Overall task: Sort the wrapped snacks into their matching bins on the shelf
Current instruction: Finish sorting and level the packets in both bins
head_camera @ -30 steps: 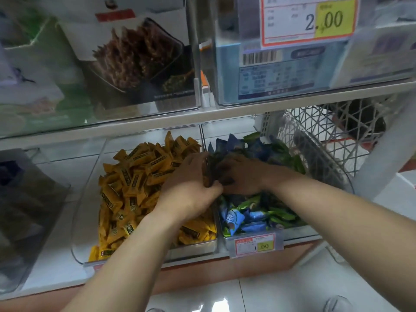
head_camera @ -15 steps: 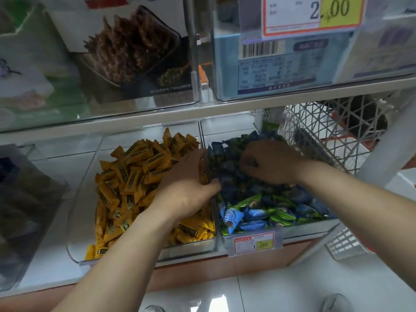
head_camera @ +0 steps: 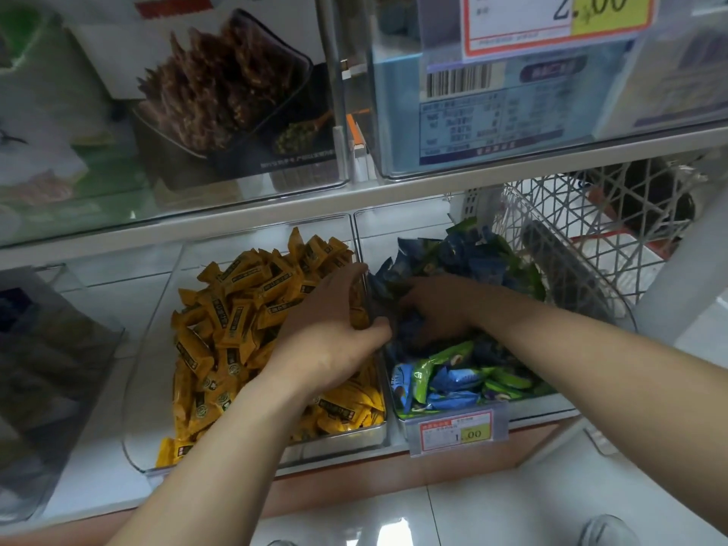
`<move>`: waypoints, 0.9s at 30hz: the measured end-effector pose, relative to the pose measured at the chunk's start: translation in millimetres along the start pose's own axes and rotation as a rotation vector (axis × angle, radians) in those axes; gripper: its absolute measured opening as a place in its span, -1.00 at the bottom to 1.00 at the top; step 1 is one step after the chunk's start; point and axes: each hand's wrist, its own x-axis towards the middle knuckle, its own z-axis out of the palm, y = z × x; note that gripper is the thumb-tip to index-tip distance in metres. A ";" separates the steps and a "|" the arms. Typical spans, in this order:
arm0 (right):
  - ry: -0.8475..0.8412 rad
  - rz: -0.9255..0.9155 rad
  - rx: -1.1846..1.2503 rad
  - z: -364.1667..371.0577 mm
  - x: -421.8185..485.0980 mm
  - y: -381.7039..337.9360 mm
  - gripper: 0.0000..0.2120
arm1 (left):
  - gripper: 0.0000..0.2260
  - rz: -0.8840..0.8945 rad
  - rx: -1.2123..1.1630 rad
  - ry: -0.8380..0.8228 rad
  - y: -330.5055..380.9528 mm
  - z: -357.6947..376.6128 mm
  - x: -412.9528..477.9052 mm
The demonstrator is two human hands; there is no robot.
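Two clear bins stand side by side on the lower shelf. The left bin (head_camera: 338, 439) is heaped with yellow wrapped snacks (head_camera: 236, 309). In the right bin (head_camera: 528, 407) lie blue and green wrapped snacks (head_camera: 453, 384). My left hand (head_camera: 331, 333) straddles the clear walls where the bins meet, fingers on the yellow side and thumb on the blue side, pinching the walls. My right hand (head_camera: 437, 305) is dug into the blue and green pile with its fingers curled round wrappers; the fingertips are hidden among them.
A price tag (head_camera: 457, 431) hangs on the right bin's front. A white wire basket (head_camera: 591, 238) sits just right of that bin. Clear boxes (head_camera: 236, 112) fill the upper shelf close overhead. A dark-filled clear bin (head_camera: 47, 368) stands at the far left.
My right hand reached back into the blue pile, then drew towards the divider again. My left hand has stayed at the walls between the bins.
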 end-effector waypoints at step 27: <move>0.105 0.097 -0.044 -13.2 -8.6 2.0 -0.70 | -0.31 -0.015 -0.031 -0.021 0.5 -1.0 1.4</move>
